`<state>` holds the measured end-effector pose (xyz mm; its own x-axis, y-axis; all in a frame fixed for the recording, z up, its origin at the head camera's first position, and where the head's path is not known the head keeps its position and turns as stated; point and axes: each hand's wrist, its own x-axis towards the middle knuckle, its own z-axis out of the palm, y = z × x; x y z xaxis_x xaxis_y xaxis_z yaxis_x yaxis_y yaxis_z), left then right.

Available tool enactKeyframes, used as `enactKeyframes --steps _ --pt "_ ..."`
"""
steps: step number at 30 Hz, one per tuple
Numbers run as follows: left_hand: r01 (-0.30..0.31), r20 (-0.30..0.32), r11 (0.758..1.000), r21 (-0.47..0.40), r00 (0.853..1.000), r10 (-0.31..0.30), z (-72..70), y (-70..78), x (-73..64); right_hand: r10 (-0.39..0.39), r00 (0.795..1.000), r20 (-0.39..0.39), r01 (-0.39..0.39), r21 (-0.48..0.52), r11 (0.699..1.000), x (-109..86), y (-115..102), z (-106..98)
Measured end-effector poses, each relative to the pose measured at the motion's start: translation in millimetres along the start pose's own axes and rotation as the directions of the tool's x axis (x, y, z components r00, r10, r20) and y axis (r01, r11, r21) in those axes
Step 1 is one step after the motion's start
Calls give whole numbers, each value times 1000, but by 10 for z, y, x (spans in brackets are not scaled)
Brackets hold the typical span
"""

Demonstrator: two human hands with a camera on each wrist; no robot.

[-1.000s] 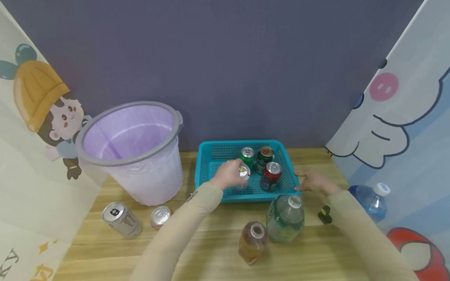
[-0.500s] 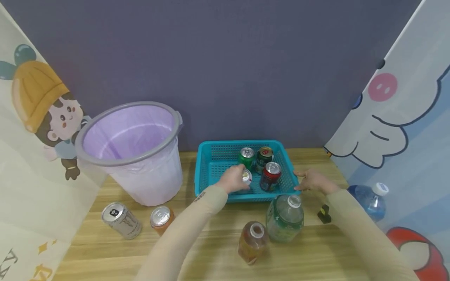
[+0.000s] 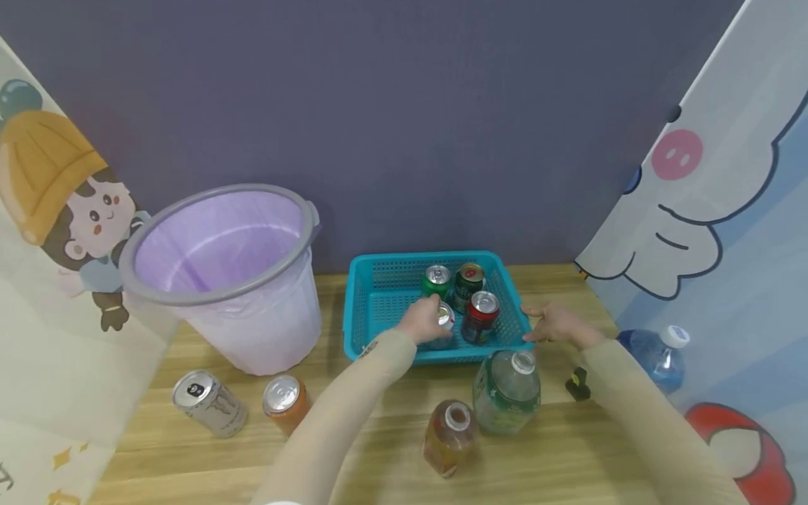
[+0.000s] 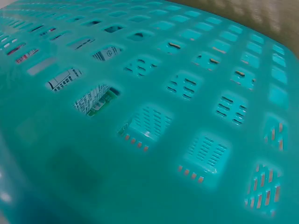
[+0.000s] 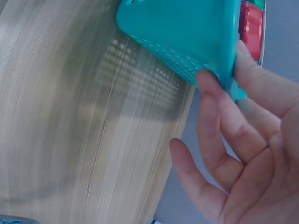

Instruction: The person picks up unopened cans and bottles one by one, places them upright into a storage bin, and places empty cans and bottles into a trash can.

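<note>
In the head view a teal plastic basket (image 3: 379,301) stands against the back wall. My left hand (image 3: 421,319) reaches over its near rim and grips a white can (image 3: 445,315) inside. Around that can stand a green can (image 3: 437,277), a dark green can (image 3: 469,280) and a red can (image 3: 482,315). My right hand (image 5: 247,140) pinches the basket's right rim between thumb and fingers. The left wrist view is filled by the basket's perforated wall (image 4: 154,182), with printed can sides showing through the holes; the left hand is mostly hidden there.
A bin (image 3: 265,330) with a purple liner stands left of the basket. In front are a grey can (image 3: 214,407), an orange can (image 3: 287,403), an amber bottle (image 3: 449,442) and a green-labelled bottle (image 3: 505,396). A blue bottle (image 3: 659,358) and a small black object (image 3: 577,384) are on the right.
My left hand has moved slightly right and toward the near rim with the white can, closer to the red can. My right hand stays on the rim. The head view has turned slightly.
</note>
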<state>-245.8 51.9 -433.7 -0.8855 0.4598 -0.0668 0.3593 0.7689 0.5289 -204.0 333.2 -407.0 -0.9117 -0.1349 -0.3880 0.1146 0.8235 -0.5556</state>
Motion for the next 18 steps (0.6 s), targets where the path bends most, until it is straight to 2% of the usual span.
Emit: enactKeyframes --steps 10,18 --pt "33 -41 999 -33 999 -35 18 46 34 -34 999 0 34 17 999 -6 48 10" --pt "53 -48 998 -35 997 -55 59 69 72 -43 999 2 43 40 998 -5 70 12"
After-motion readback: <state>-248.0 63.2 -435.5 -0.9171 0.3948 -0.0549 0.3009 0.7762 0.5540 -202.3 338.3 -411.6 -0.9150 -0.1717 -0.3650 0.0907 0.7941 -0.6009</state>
